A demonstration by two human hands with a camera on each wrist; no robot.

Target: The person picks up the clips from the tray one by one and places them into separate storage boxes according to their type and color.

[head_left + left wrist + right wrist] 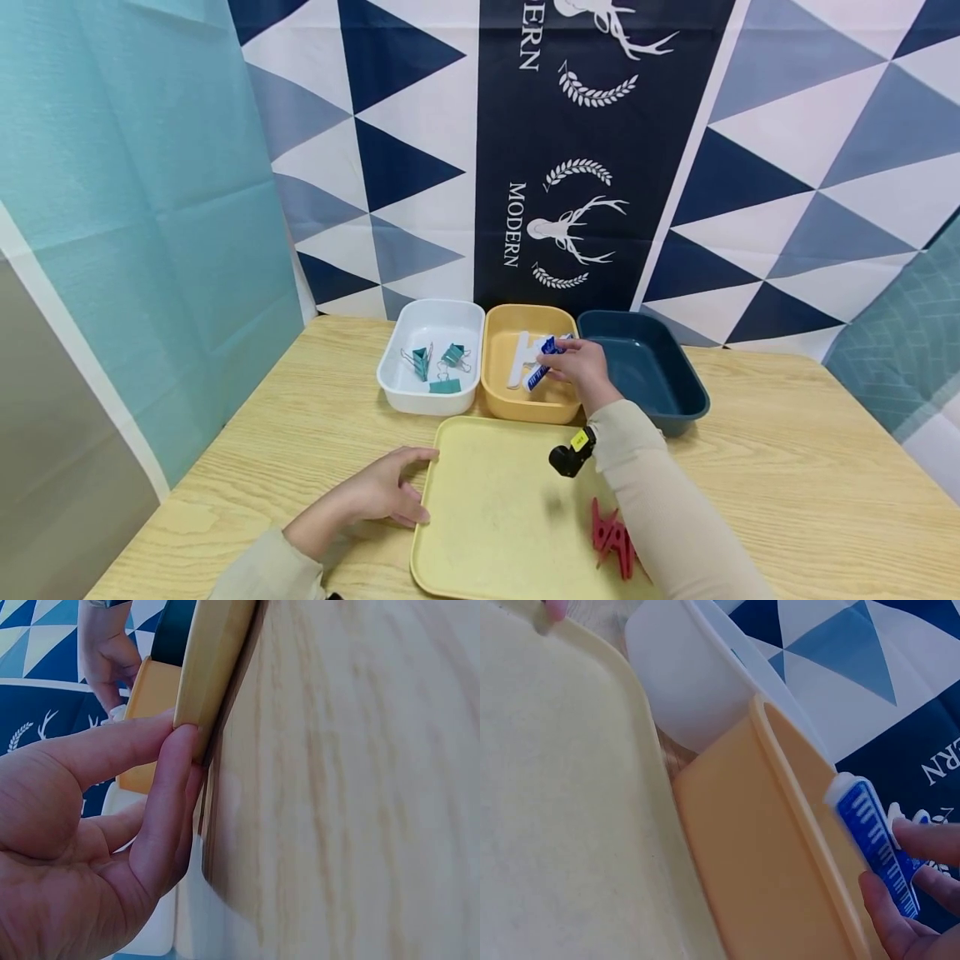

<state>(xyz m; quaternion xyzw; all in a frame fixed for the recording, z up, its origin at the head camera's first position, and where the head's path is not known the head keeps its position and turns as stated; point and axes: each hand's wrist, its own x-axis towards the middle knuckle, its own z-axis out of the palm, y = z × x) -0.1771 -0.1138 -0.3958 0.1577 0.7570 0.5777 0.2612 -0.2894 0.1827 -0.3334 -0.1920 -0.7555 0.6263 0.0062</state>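
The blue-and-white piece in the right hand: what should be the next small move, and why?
Probably lower the blue-and-white piece into the orange bin and let go: the right hand holds it over that bin's opening, and a white piece lies inside.

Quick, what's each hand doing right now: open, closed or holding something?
Left hand: holding the tray by its edge.
Right hand: holding the blue clip in its fingers.

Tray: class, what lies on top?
Red pegs lie on the tray; the right sleeve hides part of its right side, so anything beneath cannot be seen.
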